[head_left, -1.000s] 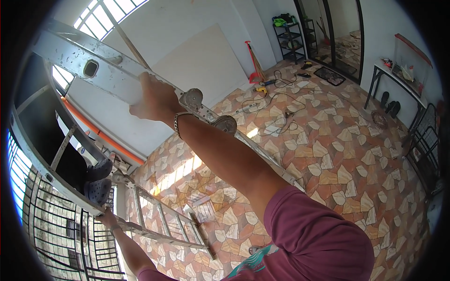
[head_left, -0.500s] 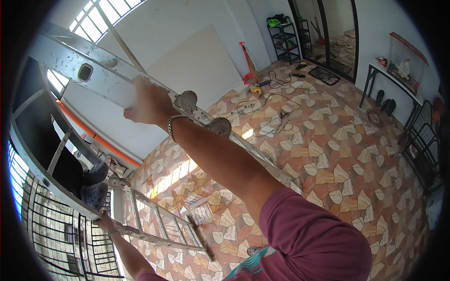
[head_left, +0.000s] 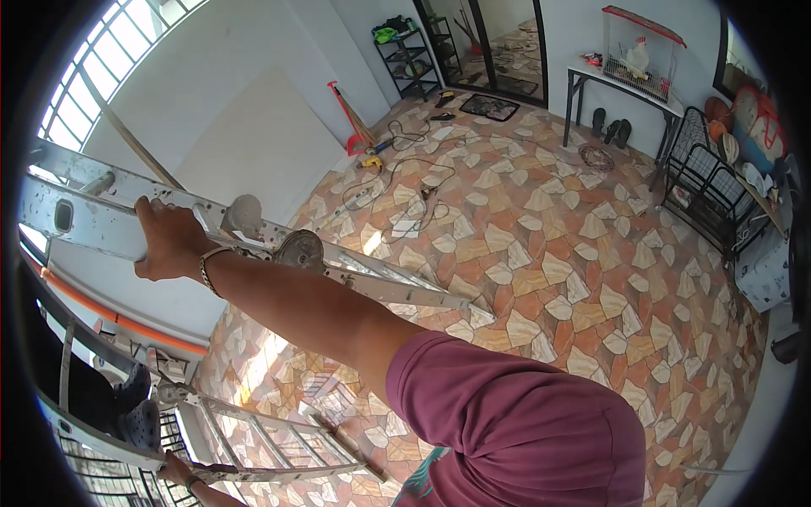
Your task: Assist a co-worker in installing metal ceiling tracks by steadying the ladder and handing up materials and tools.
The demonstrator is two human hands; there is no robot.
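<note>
Right hand (head_left: 173, 241) clasps the ladder's upper rail, left hand (head_left: 176, 470) its lower one

The ladder (head_left: 405, 287) is already unfolded, its sections set at angles around round hinge joints (head_left: 300, 250), with lower legs reaching the tiled floor (head_left: 549, 346). It occupies the left side of that floor. A second person's dark-clad legs and grey clogs (head_left: 139, 425) show at the left, apparently standing on it. By the look of it, setting up is done and the holding is in progress; how much is left cannot be told from this view.

The right hand is closed, thumb below the rail and fingers over its top, just short of the hinges. The left hand seems to grasp the lower rail right beside the clogs, though its fingers are partly hidden. Neither hand carries anything else.

Toward the floor's far edge lie a yellow power tool (head_left: 370, 161) and cords; a counter (head_left: 673, 106) bearing a cage (head_left: 646, 80) stands near the far right corner.
</note>
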